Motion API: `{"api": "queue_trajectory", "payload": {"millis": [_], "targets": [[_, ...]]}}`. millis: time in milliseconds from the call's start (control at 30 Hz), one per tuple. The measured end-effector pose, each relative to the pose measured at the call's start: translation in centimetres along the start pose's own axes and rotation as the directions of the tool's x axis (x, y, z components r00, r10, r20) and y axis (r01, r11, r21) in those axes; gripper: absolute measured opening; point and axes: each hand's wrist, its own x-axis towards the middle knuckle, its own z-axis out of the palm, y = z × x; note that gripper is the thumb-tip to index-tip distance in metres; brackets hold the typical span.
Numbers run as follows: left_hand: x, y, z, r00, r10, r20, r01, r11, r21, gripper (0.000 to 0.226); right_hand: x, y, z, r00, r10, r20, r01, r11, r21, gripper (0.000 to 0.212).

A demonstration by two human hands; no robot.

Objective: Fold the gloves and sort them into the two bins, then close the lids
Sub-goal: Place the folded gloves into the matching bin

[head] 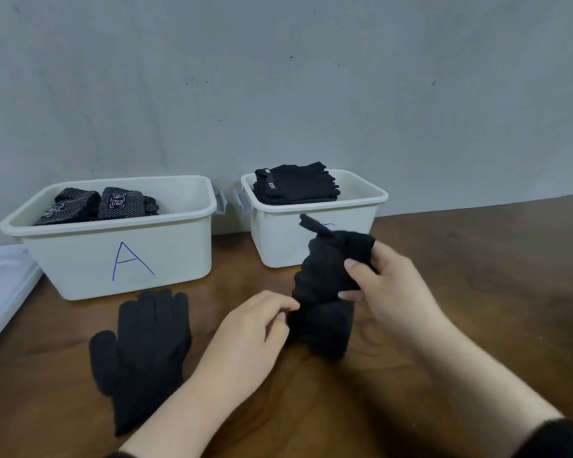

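1. Head view: I work at a dark wooden table (pixel 477 252) set against a scuffed grey wall (pixel 278 77); a white lid (pixel 4 285) lies at the far left.
2. Bin A (pixel 119 259) holds patterned gloves (pixel 113 203); the second bin (pixel 278 246) holds stacked plain black gloves (pixel 295 185).
3. My right hand (pixel 387 285) grips a bunched black glove (pixel 325 292) above the table; my left hand (pixel 248 338) pinches its lower edge.
4. Another black glove (pixel 143 352) lies flat in front of bin A.
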Motion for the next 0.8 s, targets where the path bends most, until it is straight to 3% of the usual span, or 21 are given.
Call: {"api": "queue_trajectory", "payload": {"millis": [67, 133, 300, 400, 467, 533, 633, 800], "targets": [[-0.4, -1.5, 0.3, 0.981, 0.076, 0.176, -0.11, 0.974, 0.195, 0.033, 1.2, -0.7, -1.6, 0.999, -0.038, 0.038, 0.044, 0.989, -0.144, 0.019], [-0.5, -2.0, 0.8, 0.96, 0.07, 0.272, -0.147, 0.95, 0.275, 0.036, 2.2, -1.5, -2.6, 0.994, -0.049, 0.1, 0.079, 0.94, -0.332, 0.017], [-0.8, -0.9, 1.5, 0.966, 0.044, 0.254, -0.128, 0.938, 0.322, 0.038, 4.3, -2.9, -3.5, 0.978, -0.196, 0.068, 0.201, 0.807, -0.555, 0.015], [-1.0, -0.4, 2.0, 0.973, 0.038, 0.226, -0.104, 0.953, 0.285, 0.039, 3.8, -3.3, -3.2, 0.936, -0.352, -0.021, 0.277, 0.77, -0.575, 0.017], [-1.1, -0.3, 2.1, 0.973, 0.031, 0.228, -0.086, 0.968, 0.237, 0.04, 2.4, -2.3, -1.9, 0.91, -0.413, 0.023, 0.347, 0.731, -0.588, 0.021], [-1.0, -0.5, 2.1, 0.973, 0.025, 0.231, -0.074, 0.976, 0.204, 0.039, 0.9, 0.4, -0.4, 0.902, -0.39, 0.185, 0.414, 0.661, -0.626, 0.028], [-0.9, -0.9, 2.0, 0.979, 0.002, 0.202, -0.04, 0.982, 0.183, 0.037, -1.8, 5.3, 1.2, 0.902, -0.219, 0.373, 0.423, 0.627, -0.654, 0.037], [-0.6, -1.4, 1.9, 0.976, -0.003, 0.218, -0.058, 0.96, 0.272, 0.036, -2.8, 8.0, 1.0, 0.903, -0.263, 0.339, 0.423, 0.68, -0.599, 0.041]]}}
